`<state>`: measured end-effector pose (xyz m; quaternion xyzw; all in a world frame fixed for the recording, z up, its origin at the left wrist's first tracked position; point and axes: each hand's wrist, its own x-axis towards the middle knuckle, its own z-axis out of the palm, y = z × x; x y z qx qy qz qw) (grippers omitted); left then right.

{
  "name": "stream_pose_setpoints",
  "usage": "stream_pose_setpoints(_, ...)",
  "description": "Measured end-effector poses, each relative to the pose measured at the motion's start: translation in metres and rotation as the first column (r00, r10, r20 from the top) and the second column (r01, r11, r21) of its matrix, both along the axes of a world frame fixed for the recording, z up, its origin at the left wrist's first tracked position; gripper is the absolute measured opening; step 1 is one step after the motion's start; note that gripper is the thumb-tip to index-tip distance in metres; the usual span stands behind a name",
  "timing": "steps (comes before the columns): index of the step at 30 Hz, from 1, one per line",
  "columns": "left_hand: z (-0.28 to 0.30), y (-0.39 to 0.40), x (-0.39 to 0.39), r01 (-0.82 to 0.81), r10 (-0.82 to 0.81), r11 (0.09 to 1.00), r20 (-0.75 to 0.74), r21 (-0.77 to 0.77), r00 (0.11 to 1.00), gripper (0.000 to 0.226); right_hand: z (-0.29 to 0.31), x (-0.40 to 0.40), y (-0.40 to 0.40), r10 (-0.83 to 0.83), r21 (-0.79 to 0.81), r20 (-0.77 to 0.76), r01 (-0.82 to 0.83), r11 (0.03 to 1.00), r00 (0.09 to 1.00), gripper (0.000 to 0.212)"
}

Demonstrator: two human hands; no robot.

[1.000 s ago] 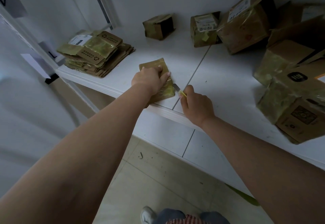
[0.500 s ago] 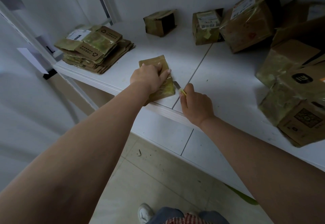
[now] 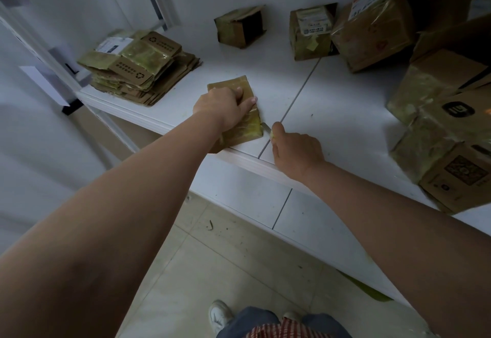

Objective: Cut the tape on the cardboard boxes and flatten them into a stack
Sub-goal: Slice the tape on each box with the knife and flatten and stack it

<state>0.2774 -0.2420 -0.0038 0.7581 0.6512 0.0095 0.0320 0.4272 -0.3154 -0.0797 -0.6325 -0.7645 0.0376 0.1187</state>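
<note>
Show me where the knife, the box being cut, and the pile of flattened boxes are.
knife (image 3: 265, 126), head view, on its blade tip.
box being cut (image 3: 245, 127), head view, on its taped top.
pile of flattened boxes (image 3: 138, 68), head view, on the top sheet.

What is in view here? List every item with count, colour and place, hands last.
taped box: one, brown with yellowish tape, lying flat at the shelf's front edge under the left hand.
knife: one, metal blade, yellowish handle, tip at the taped box's right edge.
flattened stack: one pile, brown, shelf's left end.
unflattened boxes: seven or so, brown, along the back and right of the shelf.
shelf: one, white.
floor: pale tiles, below.
shoes: white, bottom edge.
left hand: presses on the taped box.
right hand: grips the knife.
</note>
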Motion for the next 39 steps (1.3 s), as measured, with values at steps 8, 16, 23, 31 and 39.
stream_pose_setpoints(8,0.002,-0.007,0.009,-0.105,0.105,0.994,0.052,-0.015,0.993,0.064,-0.003,0.004,-0.003,-0.056,-0.017,-0.061,0.055,0.998,0.997,0.02)
stream_pose_setpoints(16,0.019,0.0,-0.034,0.153,-0.147,0.978,0.053,-0.141,0.988,0.061,-0.006,0.012,-0.004,-0.22,-0.024,-0.446,0.233,0.972,0.868,0.026)
stream_pose_setpoints(23,-0.013,-0.012,-0.035,0.184,-0.184,0.983,0.019,-0.004,0.983,0.073,-0.005,0.012,-0.005,-0.161,0.028,-0.349,0.182,0.983,0.923,0.026)
stream_pose_setpoints(31,-0.022,-0.005,-0.029,0.146,-0.149,0.987,0.05,0.063,0.988,0.051,0.001,0.005,0.018,-0.137,-0.004,-0.304,0.143,0.99,0.943,0.026)
stream_pose_setpoints(39,-0.027,-0.004,-0.027,0.114,-0.12,0.988,0.045,0.106,0.992,0.048,-0.005,0.004,0.026,-0.112,0.02,-0.309,0.124,0.992,0.945,0.026)
